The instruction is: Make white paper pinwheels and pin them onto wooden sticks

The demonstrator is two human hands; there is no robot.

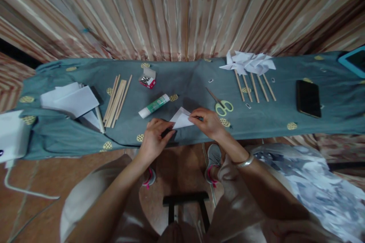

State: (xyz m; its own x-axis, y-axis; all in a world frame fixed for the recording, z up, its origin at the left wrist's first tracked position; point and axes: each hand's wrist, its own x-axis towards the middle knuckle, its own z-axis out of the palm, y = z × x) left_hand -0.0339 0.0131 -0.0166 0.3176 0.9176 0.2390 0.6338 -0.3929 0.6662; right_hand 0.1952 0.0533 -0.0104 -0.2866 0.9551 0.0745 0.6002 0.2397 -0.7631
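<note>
A small white paper [181, 118], folded into a roughly triangular shape, lies near the front edge of the cloth-covered table. My left hand [154, 136] pinches its left corner between thumb and fingers. At the paper's right side, my right hand [207, 121] grips the other corner with its fingertips. A green and white glue stick [154, 105] lies just behind my left hand. Scissors with light green handles [221, 104] rest behind my right hand, blades pointing to the back left.
Wooden sticks [117, 102], white paper sheets [71, 100] and a small red box [148, 79] are on the left. Several paper pinwheels on sticks [253, 62], a black phone [308, 98] and a blue-edged device [353, 60] lie right. A white power box [13, 134] sits far left.
</note>
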